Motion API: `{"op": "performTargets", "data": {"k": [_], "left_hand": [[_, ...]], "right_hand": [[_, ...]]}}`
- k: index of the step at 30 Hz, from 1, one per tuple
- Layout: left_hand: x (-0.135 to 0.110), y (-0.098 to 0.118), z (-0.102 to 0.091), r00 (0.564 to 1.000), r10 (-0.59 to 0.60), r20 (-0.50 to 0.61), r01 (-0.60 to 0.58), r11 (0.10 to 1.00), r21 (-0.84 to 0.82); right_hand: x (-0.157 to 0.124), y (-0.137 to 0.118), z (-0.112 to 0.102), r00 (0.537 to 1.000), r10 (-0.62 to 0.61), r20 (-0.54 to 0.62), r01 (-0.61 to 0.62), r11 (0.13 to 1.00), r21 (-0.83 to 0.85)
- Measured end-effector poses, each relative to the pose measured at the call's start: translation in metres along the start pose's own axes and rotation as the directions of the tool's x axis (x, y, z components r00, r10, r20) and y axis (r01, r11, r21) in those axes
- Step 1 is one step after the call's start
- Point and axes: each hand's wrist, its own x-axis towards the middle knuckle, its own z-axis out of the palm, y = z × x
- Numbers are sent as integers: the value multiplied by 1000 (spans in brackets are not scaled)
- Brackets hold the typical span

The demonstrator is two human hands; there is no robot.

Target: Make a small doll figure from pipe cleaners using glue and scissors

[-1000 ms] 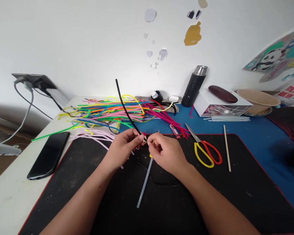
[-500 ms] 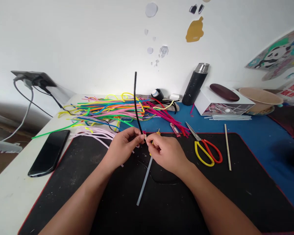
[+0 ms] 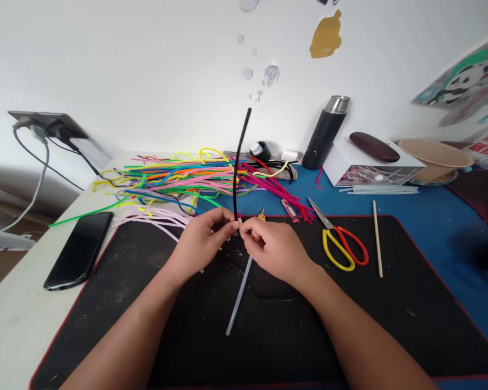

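A black pipe cleaner [image 3: 237,162] rises nearly upright from between my fingertips. My left hand [image 3: 203,238] pinches its lower end between thumb and forefinger. Right beside it, my right hand [image 3: 274,246] is closed in a pinch at the same spot; the fingers hide most of what is gripped there. Under the right hand lies a glue gun with a yellow tip [image 3: 262,215], partly covered, and a translucent glue stick [image 3: 239,298] sticks out toward me on the black mat [image 3: 309,346].
Many coloured pipe cleaners [image 3: 179,179] lie heaped at the back. Scissors [image 3: 341,246] with yellow and red handles and a wooden stick [image 3: 377,238] are on the right. A phone [image 3: 80,249] lies left. Behind stand a black flask [image 3: 325,132] and a white box [image 3: 350,154].
The upper end of the black pipe cleaner has swung to the right, from leaning left to leaning right. Both hands stay together in about the same place; the view has tipped slightly.
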Motion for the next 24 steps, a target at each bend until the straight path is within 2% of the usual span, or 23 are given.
{"op": "performTargets", "data": {"k": [3,6,12,18,24], "left_hand": [[1,-3,1,998,-56,-6,55,984,-172],[2,-4,2,996,-83,13,84,968,-235],[1,-1,2,997,-74,0,71,960,-272],[1,0,4,992,-86,-91,52,945,-323],[1,-1,7,984,-89,-152,35,944,-328]], "right_hand": [[0,-2,0,994,79,-79,-69,990,126],[0,-3,-1,982,136,-129,-107,971,213],[3,-6,-2,973,214,-90,-171,921,351],[5,-4,-2,945,323,-61,-248,822,513],[5,-5,-1,941,338,-16,-266,769,582]]}}
